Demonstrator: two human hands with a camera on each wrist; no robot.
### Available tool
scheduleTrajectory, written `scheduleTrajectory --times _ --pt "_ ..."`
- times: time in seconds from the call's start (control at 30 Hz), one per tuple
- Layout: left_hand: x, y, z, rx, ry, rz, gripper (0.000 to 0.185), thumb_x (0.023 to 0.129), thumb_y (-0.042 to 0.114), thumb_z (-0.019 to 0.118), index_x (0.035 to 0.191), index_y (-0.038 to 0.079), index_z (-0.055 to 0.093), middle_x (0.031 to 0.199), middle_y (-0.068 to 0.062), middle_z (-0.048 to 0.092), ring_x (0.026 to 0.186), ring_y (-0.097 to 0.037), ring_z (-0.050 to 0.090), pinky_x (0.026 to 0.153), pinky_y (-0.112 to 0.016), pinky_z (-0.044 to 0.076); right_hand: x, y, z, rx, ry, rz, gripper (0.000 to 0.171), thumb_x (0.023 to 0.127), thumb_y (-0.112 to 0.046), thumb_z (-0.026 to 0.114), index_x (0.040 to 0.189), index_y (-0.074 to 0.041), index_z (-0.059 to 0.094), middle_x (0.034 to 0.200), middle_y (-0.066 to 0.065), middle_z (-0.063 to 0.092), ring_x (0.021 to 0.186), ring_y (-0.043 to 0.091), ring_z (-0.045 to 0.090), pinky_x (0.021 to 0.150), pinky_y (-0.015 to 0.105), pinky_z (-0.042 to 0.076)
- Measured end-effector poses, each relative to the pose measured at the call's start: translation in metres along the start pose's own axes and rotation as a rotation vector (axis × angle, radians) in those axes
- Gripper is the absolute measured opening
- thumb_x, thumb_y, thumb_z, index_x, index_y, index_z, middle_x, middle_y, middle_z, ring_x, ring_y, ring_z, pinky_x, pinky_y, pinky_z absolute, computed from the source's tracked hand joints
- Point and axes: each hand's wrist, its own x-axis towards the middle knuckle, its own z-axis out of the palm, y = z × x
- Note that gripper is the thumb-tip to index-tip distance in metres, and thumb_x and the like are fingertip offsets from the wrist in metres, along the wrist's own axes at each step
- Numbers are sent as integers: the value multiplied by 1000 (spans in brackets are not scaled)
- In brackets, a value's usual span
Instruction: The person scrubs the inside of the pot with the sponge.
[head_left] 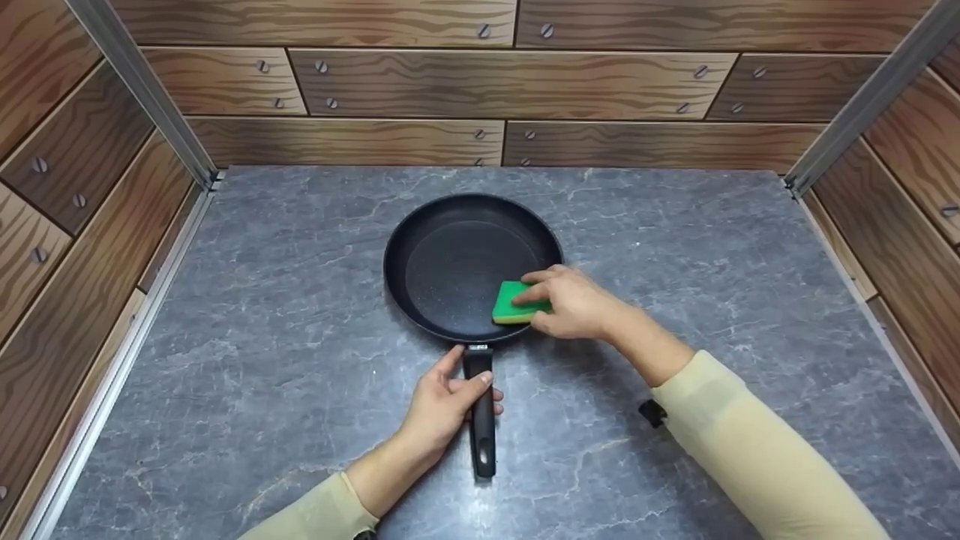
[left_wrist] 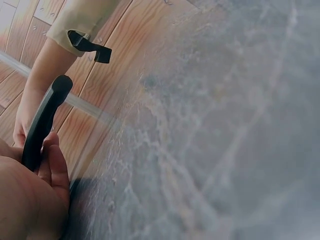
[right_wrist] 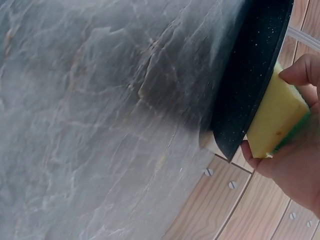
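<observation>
Gripping the pan handle (head_left: 481, 420), left hand (head_left: 442, 405) steadies the black frying pan (head_left: 469, 262) mid-surface (head_left: 262, 337); right hand (head_left: 574, 302) pinches a soft, light sponge (head_left: 510, 304) by its edges against the pan's near-right inner wall. Pan looks stiff, heavyish.

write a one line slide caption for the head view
Left hand grips the black frying pan handle while the right hand holds a green sponge inside it.
</observation>
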Motion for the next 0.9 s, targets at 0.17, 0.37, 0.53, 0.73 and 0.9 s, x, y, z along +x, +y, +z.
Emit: scheduleTrajectory --times 0.17,0.37,0.53,0.73,0.9 --pt "1 0 0 2 -8 -5 91 102 7 70 165 -10 7 83 -18 77 69 -20 77 70 -34 66 1 -4 2 38 -21 6 45 89 -21 63 131 -17 78 151 17 59 140 40 52 113 59 45" --pt "2 -2 0 -6 -12 -5 91 102 6 70 165 -10 6 82 -17 77 69 -20 77 70 -34 66 1 -8 6 85 -40 16 45 88 -21 62 130 -18 79 151 15 60 140 39 52 112 59 46" --pt "3 -3 -1 -8 -16 -9 91 102 7 71 166 -9 7 82 -16 77 69 -20 77 70 -34 66 4 -11 9 110 -54 7 45 89 -20 62 131 -18 78 150 15 60 140 39 53 113 57 46" --pt "2 -2 -3 2 -17 -12 92 102 9 71 165 -9 7 83 -17 77 70 -22 78 69 -33 66 9 -17 12 143 -67 -28 46 90 -19 59 132 -18 78 149 16 61 139 39 54 114 56 47" --pt "2 -2 -4 8 -23 -14 92 102 10 72 166 -8 8 83 -17 78 71 -22 78 69 -33 66 12 -21 13 173 -86 -50 46 92 -18 57 134 -17 77 149 17 61 139 38 55 111 55 50"
